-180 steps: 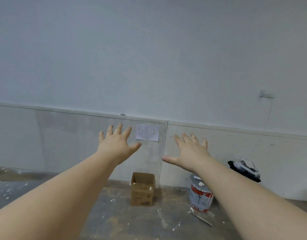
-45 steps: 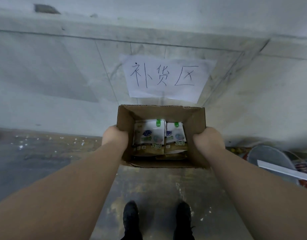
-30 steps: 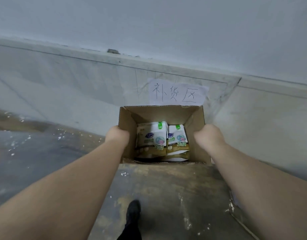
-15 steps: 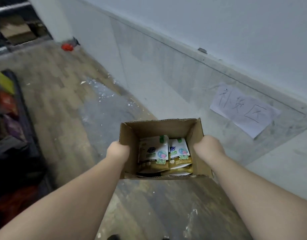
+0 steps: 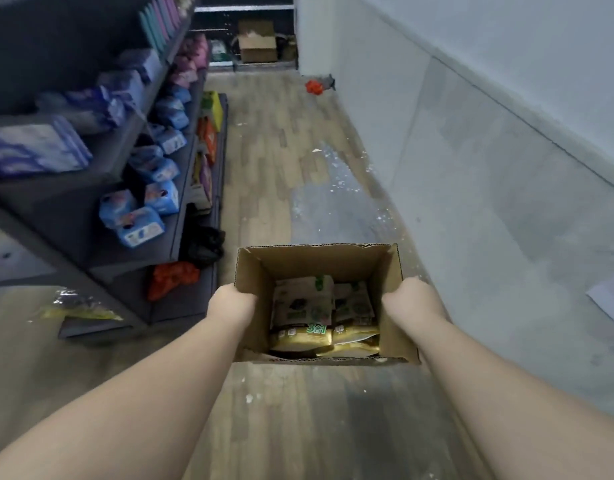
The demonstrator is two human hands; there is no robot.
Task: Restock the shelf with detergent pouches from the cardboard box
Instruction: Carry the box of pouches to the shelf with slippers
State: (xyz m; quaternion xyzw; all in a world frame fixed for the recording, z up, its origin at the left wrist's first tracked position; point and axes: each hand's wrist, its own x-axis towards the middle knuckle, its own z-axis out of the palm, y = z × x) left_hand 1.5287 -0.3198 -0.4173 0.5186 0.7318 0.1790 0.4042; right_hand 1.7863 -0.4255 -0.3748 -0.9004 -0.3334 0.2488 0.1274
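Cardboard box (image 5: 319,265), top open, carried clear of the floor; left hand (image 5: 232,303) and right hand (image 5: 411,301) grip its side walls, fingers curled under. Detergent pouches (image 5: 303,306) lie inside. Dark shelf (image 5: 101,188) stands to the person's left, stocked with blue packs (image 5: 139,230).

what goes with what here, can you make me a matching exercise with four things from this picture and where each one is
Things:
1. cardboard box
2. detergent pouches
3. blue packs
4. orange-red bag

Places:
A. on a dark shelf at left
B. inside the box
C. held between left hand and right hand
D. low down at the shelf's foot

Pairs: 1-C, 2-B, 3-A, 4-D
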